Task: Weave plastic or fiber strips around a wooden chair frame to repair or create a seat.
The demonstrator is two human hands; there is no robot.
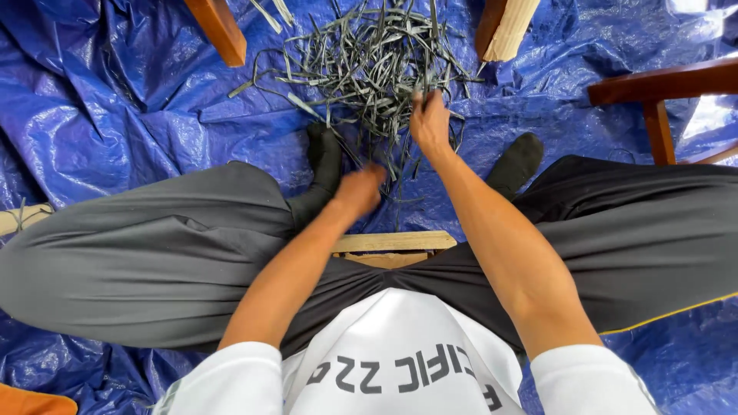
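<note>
I sit on a low wooden stool (393,243) and look down between my knees. A loose pile of thin grey strips (369,65) lies on the blue tarp (115,100) in front of my feet. My right hand (429,123) reaches into the near edge of the pile with its fingers closed on some strips. My left hand (358,190) is lower and blurred, closed around several strips that run down from the pile.
My feet in black socks (324,157) (516,161) rest on the tarp either side of the pile. Wooden furniture legs stand at top left (219,29) and top right (503,29). A dark wooden chair frame (661,88) is at the right.
</note>
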